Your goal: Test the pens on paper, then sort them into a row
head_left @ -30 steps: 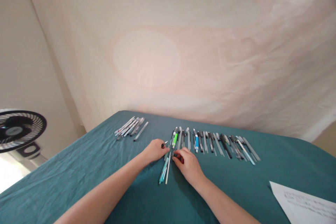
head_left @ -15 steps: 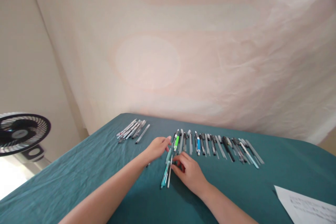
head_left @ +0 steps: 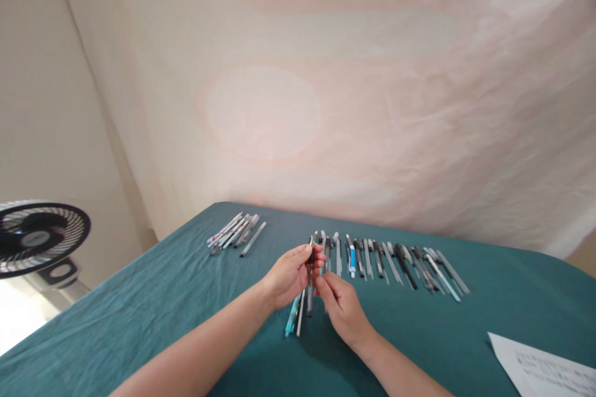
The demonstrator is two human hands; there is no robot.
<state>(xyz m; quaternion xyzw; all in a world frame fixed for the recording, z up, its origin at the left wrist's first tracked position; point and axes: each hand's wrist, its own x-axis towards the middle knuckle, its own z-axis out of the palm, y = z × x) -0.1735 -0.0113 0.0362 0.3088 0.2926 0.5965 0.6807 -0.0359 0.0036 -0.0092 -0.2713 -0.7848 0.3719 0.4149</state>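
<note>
My left hand (head_left: 289, 273) and my right hand (head_left: 342, 306) are raised just above the teal tablecloth (head_left: 186, 304) and together hold one dark grey pen (head_left: 310, 279) upright between their fingertips. Under the hands lie a teal pen (head_left: 292, 316) and a white pen (head_left: 300, 320), side by side. Behind the hands a long row of pens (head_left: 395, 263) stretches to the right, among them one with a blue barrel (head_left: 352, 258). A separate bundle of grey pens (head_left: 235, 232) lies at the far left of the table.
A black standing fan (head_left: 40, 239) is beside the table's left edge. A printed white sheet of paper (head_left: 544, 369) lies at the near right corner. A pale wrinkled cloth backdrop (head_left: 326, 105) hangs behind the table.
My left hand has picked a dark pen out of the row and lifted it. My right hand rose from the table to take its lower end.
</note>
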